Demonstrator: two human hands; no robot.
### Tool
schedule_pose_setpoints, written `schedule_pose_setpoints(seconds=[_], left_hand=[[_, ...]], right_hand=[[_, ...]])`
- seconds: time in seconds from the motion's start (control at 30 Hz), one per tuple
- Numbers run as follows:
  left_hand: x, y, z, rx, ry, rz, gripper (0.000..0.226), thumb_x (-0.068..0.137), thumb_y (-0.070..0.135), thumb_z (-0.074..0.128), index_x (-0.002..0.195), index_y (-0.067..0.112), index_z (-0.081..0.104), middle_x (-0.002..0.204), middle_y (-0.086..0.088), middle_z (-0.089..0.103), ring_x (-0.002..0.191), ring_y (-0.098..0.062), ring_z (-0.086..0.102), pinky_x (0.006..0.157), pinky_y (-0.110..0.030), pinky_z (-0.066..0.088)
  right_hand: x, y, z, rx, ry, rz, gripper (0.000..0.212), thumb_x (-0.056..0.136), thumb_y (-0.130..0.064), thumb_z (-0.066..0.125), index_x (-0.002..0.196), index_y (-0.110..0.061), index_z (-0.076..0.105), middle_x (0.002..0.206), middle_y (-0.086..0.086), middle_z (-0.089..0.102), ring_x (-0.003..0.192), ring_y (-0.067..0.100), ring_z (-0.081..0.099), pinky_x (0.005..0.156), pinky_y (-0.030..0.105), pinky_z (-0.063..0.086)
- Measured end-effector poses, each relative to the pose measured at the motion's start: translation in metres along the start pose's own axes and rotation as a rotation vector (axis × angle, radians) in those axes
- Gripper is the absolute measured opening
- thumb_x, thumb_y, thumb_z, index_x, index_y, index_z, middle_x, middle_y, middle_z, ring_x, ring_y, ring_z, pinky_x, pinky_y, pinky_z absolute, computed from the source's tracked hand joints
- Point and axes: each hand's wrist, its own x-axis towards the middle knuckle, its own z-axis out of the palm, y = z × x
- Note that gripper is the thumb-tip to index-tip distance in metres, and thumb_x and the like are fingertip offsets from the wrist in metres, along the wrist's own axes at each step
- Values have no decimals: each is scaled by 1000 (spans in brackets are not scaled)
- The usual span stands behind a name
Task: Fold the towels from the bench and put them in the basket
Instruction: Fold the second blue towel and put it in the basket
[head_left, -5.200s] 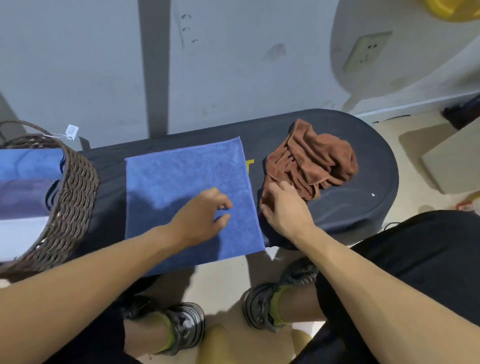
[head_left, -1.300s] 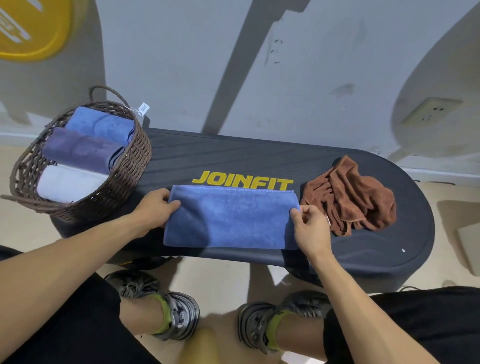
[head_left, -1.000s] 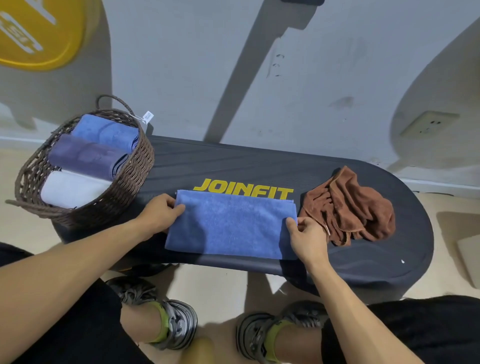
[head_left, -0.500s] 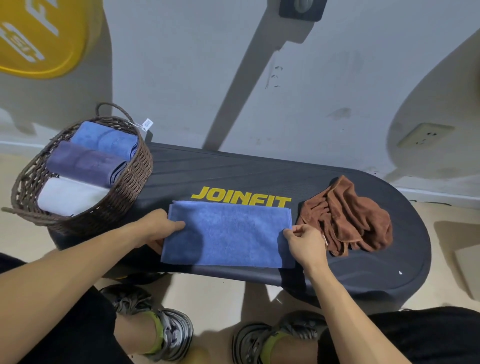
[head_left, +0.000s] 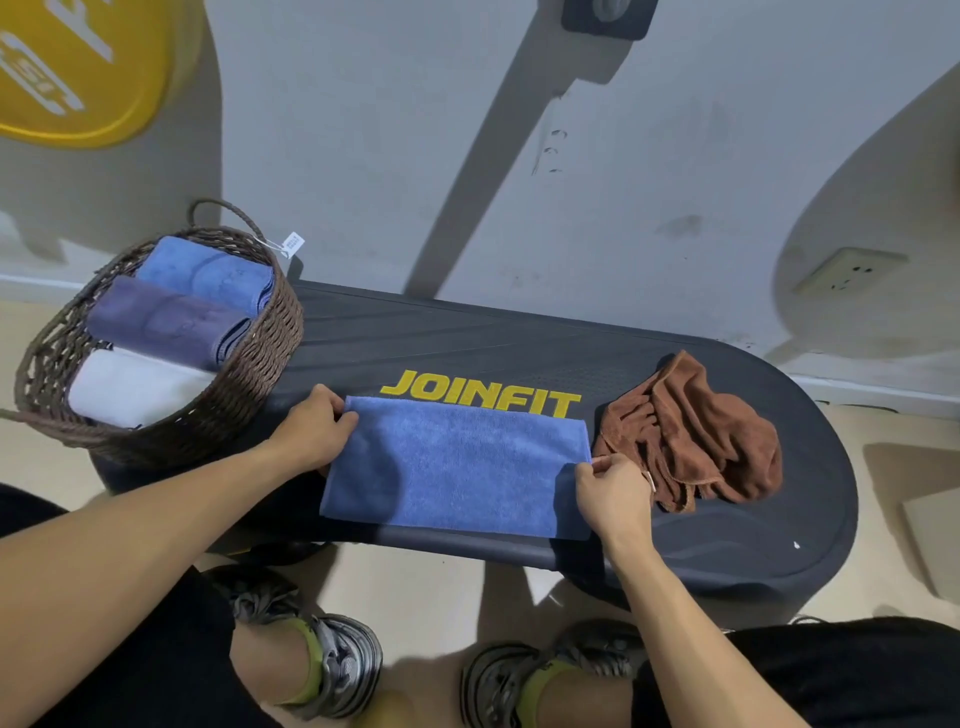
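Note:
A blue towel (head_left: 457, 462), folded into a long rectangle, lies flat on the dark bench (head_left: 519, 343) just below its yellow lettering. My left hand (head_left: 311, 431) grips the towel's left edge near the far corner. My right hand (head_left: 613, 488) pinches the right edge between thumb and fingers. A crumpled brown towel (head_left: 696, 436) sits on the bench right of my right hand. The woven brown basket (head_left: 249, 374) stands on the bench's left end and holds three folded towels: blue, purple and white.
A grey wall runs close behind the bench, with a socket (head_left: 847, 270) at the right and a yellow disc (head_left: 78, 67) at the upper left. My knees and shoes (head_left: 332, 665) are below the bench's front edge, over a beige floor.
The blue towel went from a spread square to a long folded rectangle. Over the last second both hands stayed at its short edges, my right hand sliding up to pinch the right edge.

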Motion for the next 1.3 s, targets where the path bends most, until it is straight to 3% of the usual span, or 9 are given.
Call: schedule_pose_setpoints(seconds=[0.07,0.2,0.27,0.43,0.57,0.63,0.73,0.87,1.3], left_hand=[[-1,6,-3,28,-25,-51,30,95,38,58,98,9,52,96,-9,67,79,-26,66,77,-40,56],[-17,10,-6,-111,-174,-192,71,84,34,75,128,-14,44,101,-28,67,77,-36,70,57,-41,59],[-31,5,-6,59,-261,-203,84,71,30,86,131,-9,41,104,-22,67,86,-34,69,68,-42,60],[-39,6,-16,377,-226,-96,70,69,29,84,122,6,44,98,-5,63,85,-22,64,76,-36,54],[-44,19,-17,644,-199,-50,90,73,30,81,138,-2,27,114,-13,60,101,-29,63,76,-34,49],[-51,33,-8,713,-88,98,83,75,34,78,135,5,29,124,-15,52,111,-33,59,85,-41,49],[-61,61,17,482,-1,486,58,82,35,73,129,14,45,125,-7,49,114,-27,54,93,-41,46],[-73,82,54,238,-272,772,50,81,25,77,125,15,54,119,-1,51,109,-18,50,96,-35,43],[-51,78,84,472,-348,729,65,76,32,82,129,30,46,111,7,40,100,-14,35,88,-30,40]], right_hand=[[-2,-1,-3,-24,-18,-13,15,91,-25,61,89,-10,63,81,4,66,86,25,61,74,35,49],[-7,1,-14,-109,-111,-25,26,85,-44,70,82,-20,62,81,-3,65,82,19,62,75,42,56],[-11,5,-19,-169,-170,-9,27,80,-43,76,83,-22,60,84,-5,63,84,19,61,76,42,56],[-16,8,-25,-236,-213,-20,24,78,-30,81,73,-22,59,81,2,67,81,22,63,71,37,55],[-22,8,-22,-368,-208,-81,35,75,-32,81,63,-6,62,69,10,63,63,23,58,48,28,40],[-23,9,-23,-426,-218,-70,39,75,-42,80,69,-6,65,78,11,66,70,27,63,52,29,44],[-29,9,-23,-451,-234,-21,52,74,-56,77,80,-5,67,83,13,69,77,31,69,65,35,56],[-49,9,-11,-331,-190,0,50,74,-55,78,75,-9,60,72,9,69,70,27,68,58,32,50],[-49,4,-14,-99,-229,82,31,72,-37,83,83,-16,64,87,4,69,80,26,69,74,44,60]])
